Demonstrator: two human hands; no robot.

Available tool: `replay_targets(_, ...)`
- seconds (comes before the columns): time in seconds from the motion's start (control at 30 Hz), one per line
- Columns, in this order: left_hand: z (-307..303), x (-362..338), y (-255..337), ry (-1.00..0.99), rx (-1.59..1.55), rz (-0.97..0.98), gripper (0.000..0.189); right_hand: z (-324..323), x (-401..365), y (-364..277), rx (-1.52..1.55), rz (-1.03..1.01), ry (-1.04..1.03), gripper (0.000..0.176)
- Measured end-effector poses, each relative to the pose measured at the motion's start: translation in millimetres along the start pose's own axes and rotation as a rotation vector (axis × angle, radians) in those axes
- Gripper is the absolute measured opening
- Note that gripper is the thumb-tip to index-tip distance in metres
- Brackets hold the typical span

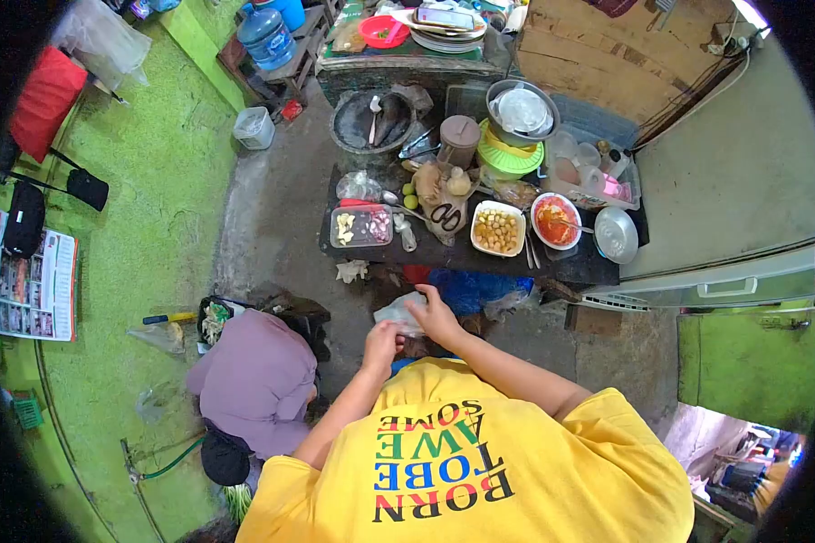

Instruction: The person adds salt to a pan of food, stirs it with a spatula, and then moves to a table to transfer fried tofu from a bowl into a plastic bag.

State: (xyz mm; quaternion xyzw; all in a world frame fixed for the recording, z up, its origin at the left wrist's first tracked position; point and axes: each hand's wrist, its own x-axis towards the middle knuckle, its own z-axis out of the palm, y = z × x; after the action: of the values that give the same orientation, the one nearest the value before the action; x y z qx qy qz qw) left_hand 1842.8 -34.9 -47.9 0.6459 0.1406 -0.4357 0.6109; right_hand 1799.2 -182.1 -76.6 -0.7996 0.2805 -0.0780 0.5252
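A crumpled, whitish translucent plastic bag [397, 313] is between my hands, in front of my yellow shirt and below the table's near edge. My left hand [383, 346] has its fingers closed on the bag's lower side. My right hand [435, 317] grips it from the right, fingers bent over the top. What the bag contains, if anything, I cannot make out. Just beyond it on the dark table are a clear tray of chopped garlic and shallots [361, 225], black-handled scissors [445, 215] and a white container of small brownish pieces [497, 228].
A bowl of red sauce [555, 221] and a metal pot [616, 235] stand at the table's right. Farther back are a stone mortar [373, 122] and a green basket [509, 156]. Another person in a purple top [254, 380] crouches at my left. Blue plastic [480, 288] lies under the table.
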Motion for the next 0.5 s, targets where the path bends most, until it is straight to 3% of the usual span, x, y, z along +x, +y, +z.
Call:
replay_targets(0.03, -0.3, 0.7, 1.0, 0.000, -0.002, 0.002, 0.018, -5.3, 1.4, 1.8, -0.001, -0.003, -0.001, 0.030)
replay_targets(0.1, -5.1, -0.2, 2.9, 0.122, -0.438, -0.010, 0.018, -19.2, 0.4, 4.5, -0.004, 0.026, -0.541, 0.030)
replay_targets(0.17, -25.9, 11.7, -10.6, 0.017, -0.431, 0.030, 0.020, -18.7, -5.4, 8.1, 0.049, 0.074, -0.549, 0.028)
replay_targets(0.23, -24.6, 3.2, 0.9, -0.149, -0.771, -0.107, 0.024, -20.0, -7.4, 6.8, 0.148, 0.172, -0.554, 0.027)
replay_targets(0.3, -14.0, -5.1, 1.6, -0.201, -0.597, -0.039, 0.030, -22.8, -3.8, -0.4, 0.135, 0.230, -0.536, 0.024)
replay_targets(0.37, -10.5, -14.3, -6.0, -0.118, -0.096, 0.032, 0.036, -25.9, 0.1, -12.4, 0.352, 0.447, -0.672, 0.023)
replay_targets(0.4, -9.6, -21.2, -0.8, -0.205, -0.154, -0.137, 0.032, -27.1, 3.1, -15.0, 0.382, 0.467, -0.732, 0.023)
replay_targets(0.43, -12.6, -17.8, -9.5, -0.206, -0.154, -0.136, 0.032, -25.7, 3.6, -15.9, 0.381, 0.466, -0.732, 0.023)
replay_targets(0.5, -21.7, -7.9, -32.7, -0.126, -0.097, -0.056, 0.026, -20.0, 8.1, -19.3, 0.109, 0.271, -0.830, 0.029)
